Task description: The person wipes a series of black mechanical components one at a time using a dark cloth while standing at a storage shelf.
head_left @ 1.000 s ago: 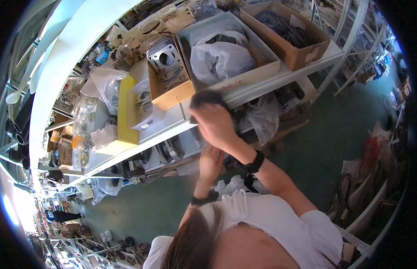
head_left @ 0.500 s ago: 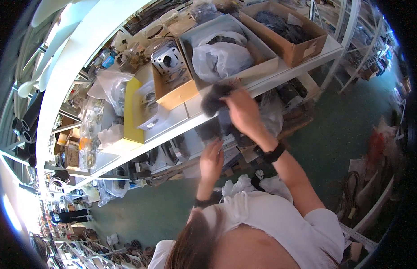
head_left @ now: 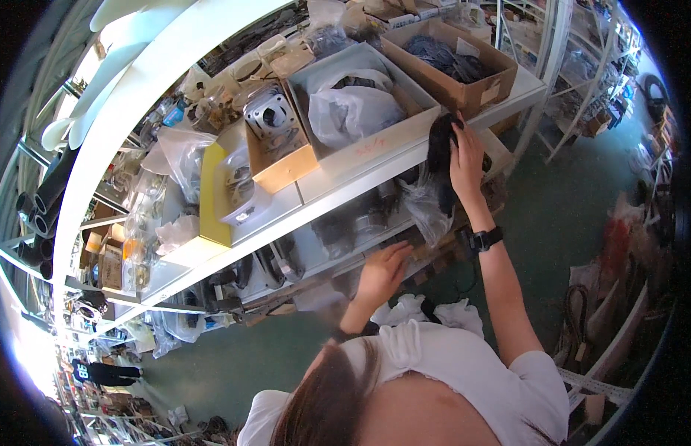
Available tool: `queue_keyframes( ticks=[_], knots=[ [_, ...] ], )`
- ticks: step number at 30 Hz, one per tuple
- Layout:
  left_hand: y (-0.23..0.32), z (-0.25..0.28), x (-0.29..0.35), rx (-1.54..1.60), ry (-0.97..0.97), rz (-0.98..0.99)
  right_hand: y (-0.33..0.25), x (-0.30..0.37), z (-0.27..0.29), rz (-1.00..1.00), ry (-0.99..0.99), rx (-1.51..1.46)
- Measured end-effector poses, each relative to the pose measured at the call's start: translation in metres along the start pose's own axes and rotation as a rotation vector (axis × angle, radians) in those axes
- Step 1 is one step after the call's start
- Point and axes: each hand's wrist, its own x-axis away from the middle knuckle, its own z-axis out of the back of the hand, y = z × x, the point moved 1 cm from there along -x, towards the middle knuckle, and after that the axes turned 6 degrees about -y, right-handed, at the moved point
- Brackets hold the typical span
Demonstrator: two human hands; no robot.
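One limp black cloth [head_left: 439, 152] hangs by the smooth white shelf [head_left: 323, 197] right of centre, bunched in the right hand [head_left: 468, 160], fingers closed; below centre, the left hand [head_left: 383, 275] is empty, fingers outstretched.

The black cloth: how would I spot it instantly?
Find the white shelf, then the open brown cardboard box at its right end. At the front edge, the black cloth hangs limp from the right hand, unlike everything shelved nearby.
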Motion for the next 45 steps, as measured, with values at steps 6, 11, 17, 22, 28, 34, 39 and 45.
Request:
queue_keyframes(
  ticks=[6, 11, 17, 22, 28, 34, 39, 45],
  knots=[
    [0.011, -0.003, -0.006, -0.003, -0.083, -0.076, -0.048, 0.0, -0.013, -0.103, 0.01, -0.083],
    [-0.005, -0.005, 0.004, -0.072, -0.203, 0.039, -0.11, 0.017, -0.033, 0.018, -0.162, -0.148],
    [-0.003, 0.002, 0.011, -0.079, -0.112, 0.077, -0.053, -0.004, -0.018, -0.185, -0.021, -0.036],
    [-0.018, -0.007, 0.018, -0.079, -0.166, 0.06, -0.055, -0.009, -0.021, -0.191, 0.055, -0.175],
    [-0.022, -0.004, 0.008, -0.115, -0.276, 0.072, -0.125, 0.02, -0.026, 0.028, -0.263, -0.18],
    [-0.022, 0.003, 0.01, -0.151, -0.252, 0.107, -0.142, 0.037, -0.027, 0.08, -0.35, -0.242],
    [-0.048, 0.027, 0.026, -0.211, -0.081, 0.235, -0.186, 0.057, -0.036, 0.189, -0.375, -0.336],
    [-0.054, 0.072, 0.049, -0.14, 0.516, 0.35, -0.236, 0.066, -0.044, 0.243, -0.473, -0.387]
  ],
)
